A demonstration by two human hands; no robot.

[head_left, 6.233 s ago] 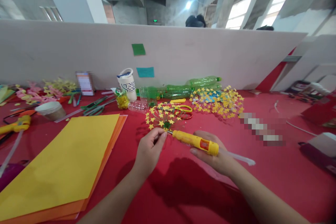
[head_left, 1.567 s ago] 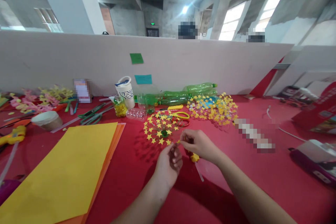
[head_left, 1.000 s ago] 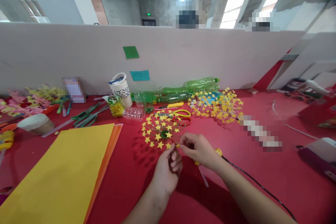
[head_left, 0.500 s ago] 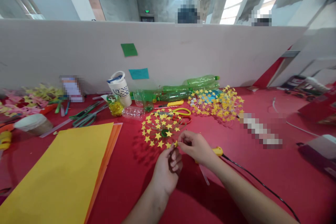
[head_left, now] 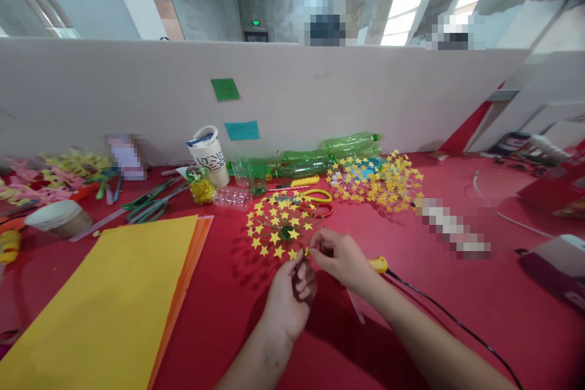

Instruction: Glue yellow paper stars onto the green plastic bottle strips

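A round piece of clear plastic strips tipped with yellow stars (head_left: 275, 237) sits in front of me, a green cap-like centre (head_left: 287, 232) at its middle. At its near edge my left hand (head_left: 292, 292) is closed, thumb and finger pinching a small yellow star (head_left: 306, 252). My right hand (head_left: 337, 256) is closed as well, its fingertips pinched on the same star from the right. The fingers partly cover the star, so how it joins a strip is hidden. By my right wrist lies a yellow-handled tool (head_left: 379, 264) with a black cord, partly hidden by the arm.
Yellow paper sheets (head_left: 114, 292) lie at left. Behind are green scissors (head_left: 148, 207), a white cup (head_left: 208, 158), green bottles (head_left: 306, 164), a yellow cutter (head_left: 304, 181) and yellow-handled scissors (head_left: 319, 196). More star-tipped pieces (head_left: 388, 183) stand at back right. A white partition (head_left: 292, 97) closes the back.
Both hands keep almost the same place, pinched together at the star. The star between the fingertips has turned slightly. The view has shifted a little.
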